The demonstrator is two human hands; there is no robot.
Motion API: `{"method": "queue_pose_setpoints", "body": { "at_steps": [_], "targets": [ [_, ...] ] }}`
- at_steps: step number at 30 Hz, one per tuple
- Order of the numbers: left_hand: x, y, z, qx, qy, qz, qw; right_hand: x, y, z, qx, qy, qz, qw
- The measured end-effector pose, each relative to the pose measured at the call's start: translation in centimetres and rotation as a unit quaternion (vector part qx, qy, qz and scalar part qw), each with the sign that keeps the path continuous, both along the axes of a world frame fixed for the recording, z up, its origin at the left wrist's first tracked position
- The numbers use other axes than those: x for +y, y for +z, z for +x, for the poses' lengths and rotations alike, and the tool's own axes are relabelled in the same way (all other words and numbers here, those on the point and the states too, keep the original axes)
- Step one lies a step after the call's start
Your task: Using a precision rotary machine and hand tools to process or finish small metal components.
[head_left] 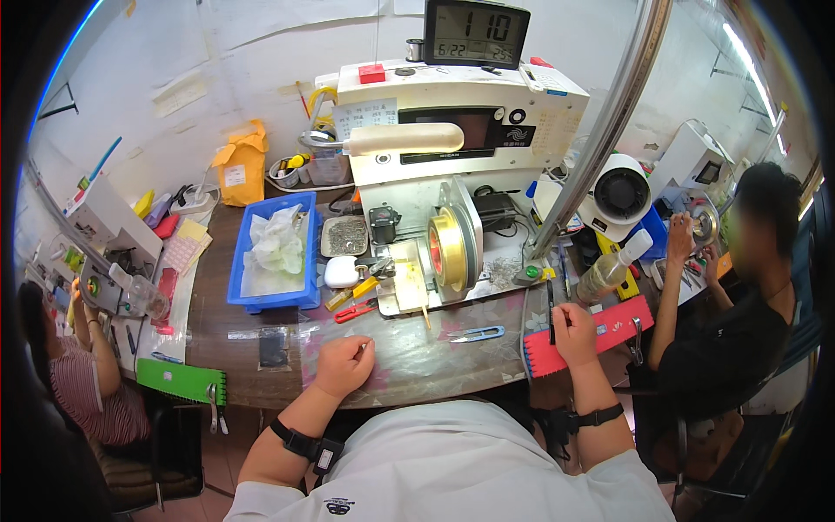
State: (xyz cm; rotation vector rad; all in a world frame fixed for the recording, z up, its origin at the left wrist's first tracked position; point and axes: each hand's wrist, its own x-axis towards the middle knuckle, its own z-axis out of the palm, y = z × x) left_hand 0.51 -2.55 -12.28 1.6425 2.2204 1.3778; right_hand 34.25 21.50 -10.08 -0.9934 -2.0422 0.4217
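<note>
**Red foam tray, right edge of surface: thin tool held upright**

Red foam tray (609, 324) lies at the right edge of the surface (417, 357), carrying small parts too fine to identify. Right hand (574, 333) rests on its left end, fingers closed on a thin dark tool (551, 304) standing nearly upright. Judged light, stiff and slim; a pinch low on the shaft looks best for control. Left hand (344, 365) sits loosely curled on the surface; whether it pinches anything cannot be told. Blue-handled snips (477, 333) lie between the hands. Winding machine (444, 252) stands behind, blue bin (274, 252) to its left.
</note>
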Motion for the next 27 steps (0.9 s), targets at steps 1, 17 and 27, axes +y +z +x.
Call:
{"method": "queue_pose_setpoints", "body": {
  "at_steps": [1,17,27],
  "targets": [
    [0.1,0.2,0.0,-0.014,-0.002,-0.004,1.0,0.1,-0.1,0.1,-0.004,-0.007,-0.005,1.0],
    [2.8,11.1,-4.1,0.002,-0.043,-0.012,0.999,0.4,-0.4,0.9,0.129,-0.027,-0.127,0.983],
    [6.9,7.3,-4.3,-0.529,-0.081,-0.047,0.843,-6.4,5.7,-7.3,-0.225,0.237,0.004,0.945]
  ]
}}
